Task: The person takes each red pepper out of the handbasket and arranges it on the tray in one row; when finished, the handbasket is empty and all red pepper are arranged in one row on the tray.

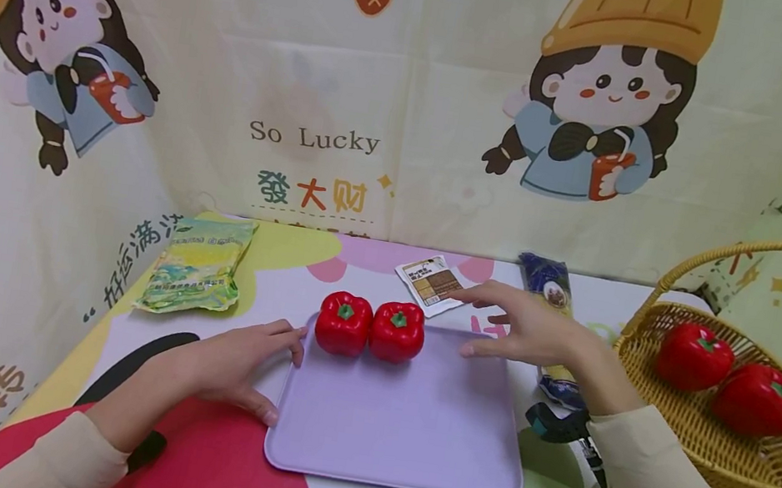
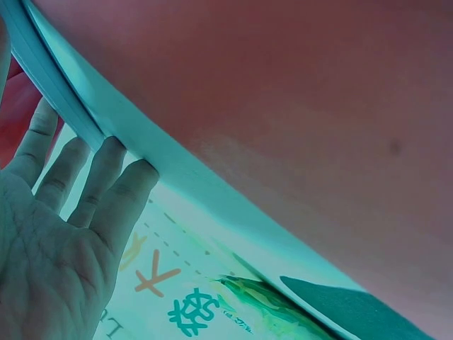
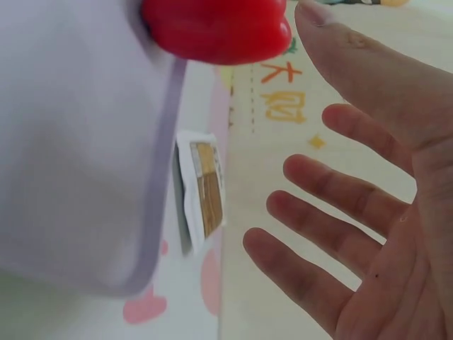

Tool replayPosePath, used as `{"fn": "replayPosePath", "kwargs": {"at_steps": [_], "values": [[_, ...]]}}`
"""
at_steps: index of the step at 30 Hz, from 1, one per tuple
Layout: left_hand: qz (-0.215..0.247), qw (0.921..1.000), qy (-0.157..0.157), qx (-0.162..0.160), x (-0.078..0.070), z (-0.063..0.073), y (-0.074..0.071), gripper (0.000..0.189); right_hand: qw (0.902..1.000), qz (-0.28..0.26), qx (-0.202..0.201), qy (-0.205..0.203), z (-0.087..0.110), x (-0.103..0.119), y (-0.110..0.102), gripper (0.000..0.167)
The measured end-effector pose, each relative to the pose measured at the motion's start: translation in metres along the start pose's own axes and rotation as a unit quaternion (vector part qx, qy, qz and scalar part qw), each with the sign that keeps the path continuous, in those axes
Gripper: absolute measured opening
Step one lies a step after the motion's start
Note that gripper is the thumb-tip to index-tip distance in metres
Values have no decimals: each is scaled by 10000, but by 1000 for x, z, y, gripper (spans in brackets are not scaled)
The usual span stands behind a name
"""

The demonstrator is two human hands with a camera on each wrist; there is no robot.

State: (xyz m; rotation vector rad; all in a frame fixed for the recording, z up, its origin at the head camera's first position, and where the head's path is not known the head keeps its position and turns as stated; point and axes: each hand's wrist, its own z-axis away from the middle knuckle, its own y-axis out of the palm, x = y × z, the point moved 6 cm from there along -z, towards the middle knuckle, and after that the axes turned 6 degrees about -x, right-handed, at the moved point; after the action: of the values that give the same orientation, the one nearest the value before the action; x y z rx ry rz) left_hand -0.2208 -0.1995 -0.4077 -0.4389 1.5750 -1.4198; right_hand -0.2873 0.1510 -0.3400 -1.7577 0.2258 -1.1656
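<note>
Two red bell peppers, a left one (image 1: 343,325) and a right one (image 1: 397,333), stand side by side at the back left of a lilac tray (image 1: 401,431). At the tray's left rim, my left hand (image 1: 240,365) has its fingers spread and loosely bent, with fingertips at the edge. My right hand (image 1: 530,328) hovers over the tray's back right corner, fingers apart and holding nothing. In the right wrist view its palm and fingers are plainly bare, with a pepper (image 3: 219,28) beyond the thumb. The left wrist view shows the left fingertips (image 2: 138,170) against a pale edge.
A wicker basket (image 1: 772,482) with two red peppers (image 1: 695,357) stands at the right. Behind the tray lies a small white-and-brown sachet (image 1: 430,284). A yellow-green bag (image 1: 198,266) lies back left. Near the right forearm are a blue packet (image 1: 548,280) and a black-and-teal tool (image 1: 554,424).
</note>
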Motion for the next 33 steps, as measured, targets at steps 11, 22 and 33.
{"fn": "replayPosePath", "kwargs": {"at_steps": [11, 22, 33], "values": [[64, 10000, 8, 24, -2, 0, 2, 71, 9993, 233, -272, 143, 30, -20, -21, 71], [57, 10000, -65, 27, -2, 0, -1, 70, 9968, 459, -563, 345, 56, -24, -49, 63], [39, 9999, -119, -9, 0, 0, 0, 70, 9936, 772, -669, 475, 81, -34, -66, 50]]}}
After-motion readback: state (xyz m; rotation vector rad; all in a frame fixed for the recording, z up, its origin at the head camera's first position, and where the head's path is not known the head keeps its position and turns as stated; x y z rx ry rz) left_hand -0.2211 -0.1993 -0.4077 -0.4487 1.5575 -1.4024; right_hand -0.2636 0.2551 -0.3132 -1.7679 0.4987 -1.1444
